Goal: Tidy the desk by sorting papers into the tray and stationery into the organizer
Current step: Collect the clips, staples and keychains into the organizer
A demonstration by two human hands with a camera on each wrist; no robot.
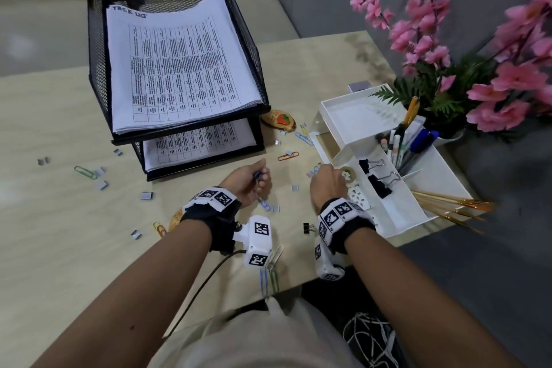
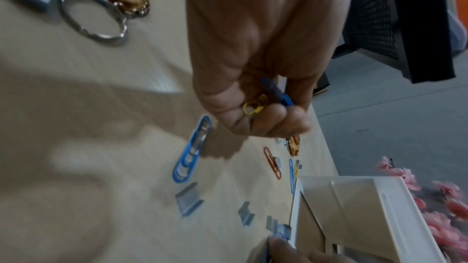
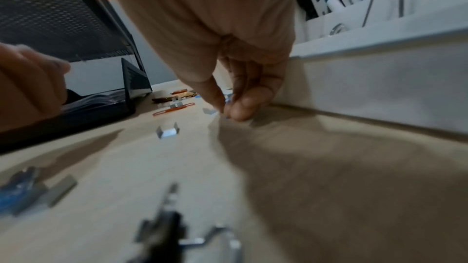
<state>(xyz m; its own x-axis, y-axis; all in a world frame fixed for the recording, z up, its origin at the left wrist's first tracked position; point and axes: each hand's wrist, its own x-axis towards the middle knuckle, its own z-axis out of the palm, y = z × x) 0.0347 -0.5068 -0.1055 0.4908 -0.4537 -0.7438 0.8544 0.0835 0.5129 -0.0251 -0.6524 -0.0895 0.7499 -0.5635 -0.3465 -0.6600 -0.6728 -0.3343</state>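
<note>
Papers done, we judge: the black mesh two-tier paper tray (image 1: 98, 48) already carries printed sheets on both levels, so we are in the stationery step. On the pale wood surface (image 1: 59, 233) scattered coloured paper clips and small grey staple blocks lie between tray and the white plastic desk organizer (image 1: 418, 203), which already has pens and black binder clips in it.

Our left hand (image 1: 249, 181) is clenched round a small bunch of paper clips (image 2: 266, 101), blue and yellow, held above the surface. Our right hand (image 1: 327, 181) is down just beside the organizer's wall, thumb and fingertip pinching a small blue paper clip (image 3: 228, 100) off the surface.

Next move, in our judgement: lift that clip, carry both handfuls over the organizer's rim, drop them into a compartment. Many clips remain.
</note>
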